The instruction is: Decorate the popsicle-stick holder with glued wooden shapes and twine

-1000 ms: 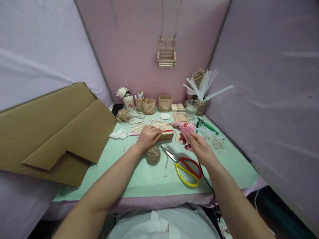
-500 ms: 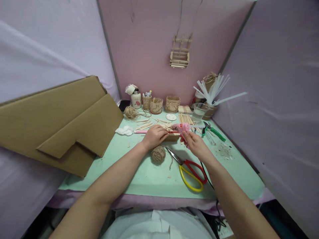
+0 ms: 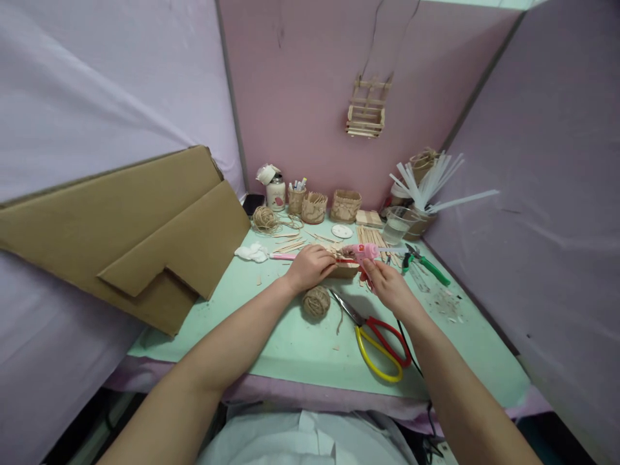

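Glue gun (image 3: 369,250) fills closed right hand (image 3: 388,285), left (image 3: 312,267) gripping box (image 3: 343,273), over green tabletop (image 3: 290,352) below pink wall (image 3: 310,103).

The left hand (image 3: 312,266) is at the left end of a box (image 3: 343,273), its grip hidden; the right hand (image 3: 389,284) grasps a glue gun (image 3: 367,252), nozzle pointing left. Nearer on the table (image 3: 290,352) lie a yarn ball (image 3: 316,302) and scissors (image 3: 360,320). Cardboard (image 3: 145,226) stands at left, pliers (image 3: 433,269) lie at right. A jar (image 3: 276,195) stands far left, a cup (image 3: 396,229) far right; a rack (image 3: 365,121) hangs at the far wall (image 3: 310,116).
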Demonstrator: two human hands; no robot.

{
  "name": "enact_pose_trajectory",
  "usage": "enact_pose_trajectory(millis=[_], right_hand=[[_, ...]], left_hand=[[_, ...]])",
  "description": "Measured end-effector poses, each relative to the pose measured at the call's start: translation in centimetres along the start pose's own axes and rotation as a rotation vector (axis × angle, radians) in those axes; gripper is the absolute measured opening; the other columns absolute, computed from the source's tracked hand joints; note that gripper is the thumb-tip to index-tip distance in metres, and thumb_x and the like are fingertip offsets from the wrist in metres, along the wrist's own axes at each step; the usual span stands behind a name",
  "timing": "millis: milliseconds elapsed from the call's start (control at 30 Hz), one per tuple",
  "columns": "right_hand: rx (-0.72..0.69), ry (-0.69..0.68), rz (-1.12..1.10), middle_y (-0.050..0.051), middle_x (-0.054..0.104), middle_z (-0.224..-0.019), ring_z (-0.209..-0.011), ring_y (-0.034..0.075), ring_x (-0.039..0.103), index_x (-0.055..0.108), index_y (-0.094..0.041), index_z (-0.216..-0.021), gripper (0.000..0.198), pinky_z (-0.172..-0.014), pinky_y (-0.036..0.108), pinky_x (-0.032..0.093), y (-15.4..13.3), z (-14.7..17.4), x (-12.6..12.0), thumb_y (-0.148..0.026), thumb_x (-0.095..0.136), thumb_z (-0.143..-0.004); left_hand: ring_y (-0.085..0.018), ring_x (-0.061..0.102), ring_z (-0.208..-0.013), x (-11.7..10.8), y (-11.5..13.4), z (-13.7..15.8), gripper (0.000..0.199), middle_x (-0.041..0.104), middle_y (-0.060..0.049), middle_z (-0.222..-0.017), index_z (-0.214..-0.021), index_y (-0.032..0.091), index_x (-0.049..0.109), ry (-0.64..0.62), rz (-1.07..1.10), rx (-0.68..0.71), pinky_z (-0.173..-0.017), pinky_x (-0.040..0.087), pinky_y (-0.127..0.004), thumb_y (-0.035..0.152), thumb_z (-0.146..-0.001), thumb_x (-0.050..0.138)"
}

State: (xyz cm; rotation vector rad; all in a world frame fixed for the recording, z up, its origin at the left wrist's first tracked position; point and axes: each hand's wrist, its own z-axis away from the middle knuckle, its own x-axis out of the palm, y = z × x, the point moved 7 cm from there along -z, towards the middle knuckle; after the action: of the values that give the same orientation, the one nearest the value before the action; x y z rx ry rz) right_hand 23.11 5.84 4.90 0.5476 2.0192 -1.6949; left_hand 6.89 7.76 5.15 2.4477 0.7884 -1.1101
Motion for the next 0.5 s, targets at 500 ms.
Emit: enact_pose_trajectory(millis=[500], right_hand=[[-0.004,0.023,0.08,0.002,0.053,-0.058,-0.057,0.017,0.05,0.052,-0.021,-0.063,0.056,-0.056,0.028,0.036,-0.37,-0.07,-0.1,-0.069,0.032,-0.085]], left_hand=[[-0.019,0.06,-0.087,-0.2,0.16,-0.02,0.029,0.071,-0.008,-0.089,-0.088,0.019,0.069,0.009,-0.009,0.002,-0.078,0.043,-0.035,0.034,-0.094,0.045]])
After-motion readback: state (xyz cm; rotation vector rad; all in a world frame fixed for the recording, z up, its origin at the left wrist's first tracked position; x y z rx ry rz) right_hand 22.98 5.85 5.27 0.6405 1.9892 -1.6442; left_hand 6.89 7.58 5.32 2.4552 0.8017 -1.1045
